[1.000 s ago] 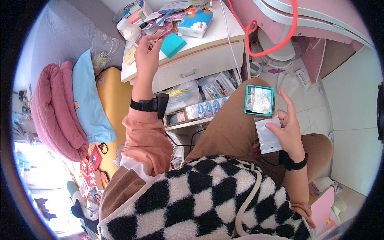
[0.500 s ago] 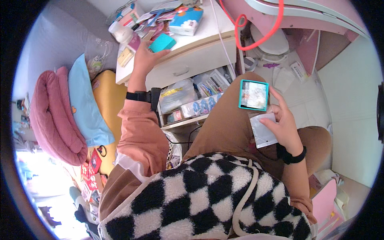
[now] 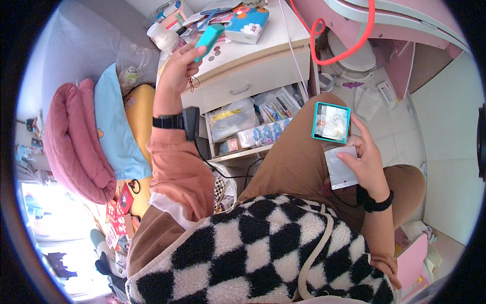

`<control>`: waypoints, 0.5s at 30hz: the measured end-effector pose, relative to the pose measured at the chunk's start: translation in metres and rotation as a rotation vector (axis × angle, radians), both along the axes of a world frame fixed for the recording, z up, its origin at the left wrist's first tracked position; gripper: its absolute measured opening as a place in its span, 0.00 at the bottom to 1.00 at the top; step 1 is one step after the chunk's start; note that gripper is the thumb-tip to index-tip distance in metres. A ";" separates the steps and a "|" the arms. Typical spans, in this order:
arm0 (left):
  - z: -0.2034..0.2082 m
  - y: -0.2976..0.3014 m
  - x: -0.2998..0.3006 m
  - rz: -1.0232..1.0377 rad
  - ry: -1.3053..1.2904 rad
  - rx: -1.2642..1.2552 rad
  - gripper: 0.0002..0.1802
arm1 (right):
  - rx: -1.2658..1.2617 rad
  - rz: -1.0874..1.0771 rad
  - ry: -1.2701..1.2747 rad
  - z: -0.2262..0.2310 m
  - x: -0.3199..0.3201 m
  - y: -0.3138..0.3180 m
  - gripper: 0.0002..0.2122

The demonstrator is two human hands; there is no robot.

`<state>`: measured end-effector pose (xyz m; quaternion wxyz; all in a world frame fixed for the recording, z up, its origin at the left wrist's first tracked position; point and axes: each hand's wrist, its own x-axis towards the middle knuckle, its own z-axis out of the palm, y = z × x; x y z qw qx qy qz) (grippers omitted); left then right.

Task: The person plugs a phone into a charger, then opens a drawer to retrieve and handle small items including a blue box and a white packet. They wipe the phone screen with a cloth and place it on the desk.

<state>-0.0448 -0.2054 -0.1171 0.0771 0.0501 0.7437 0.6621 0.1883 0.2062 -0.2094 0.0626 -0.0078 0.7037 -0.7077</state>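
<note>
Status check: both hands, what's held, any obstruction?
Left hand grips teal rectangular lid over white desk. Right hand holds teal square box, clear pouch. Nothing blocking.

surface (image 3: pixel 263 48): far side, ahead of the knees, cluttered with a patterned box (image 3: pixel 247 24) at the back
left hand (image 3: pixel 177 71): up at the surface's left edge, small box (image 3: pixel 208 36) in the fingers
open drawer (image 3: pixel 248 126): under the surface, packets stacked inside
right hand (image 3: pixel 365 162): over the right knee, holding a flat pouch (image 3: pixel 340 166); square tin (image 3: pixel 331 122) just ahead of it
cushions (image 3: pixel 86 137): piled off to the left
</note>
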 end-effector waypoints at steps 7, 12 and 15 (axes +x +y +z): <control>-0.010 0.096 0.098 -0.419 0.177 -0.405 0.47 | 0.035 -0.007 -0.027 -0.005 0.000 0.001 0.40; -0.029 0.156 0.128 -0.501 0.389 -0.406 0.46 | 0.037 -0.002 0.004 -0.008 -0.001 0.000 0.40; -0.037 0.175 0.129 -0.489 0.431 -0.564 0.47 | 0.055 0.013 0.000 -0.008 0.001 0.003 0.40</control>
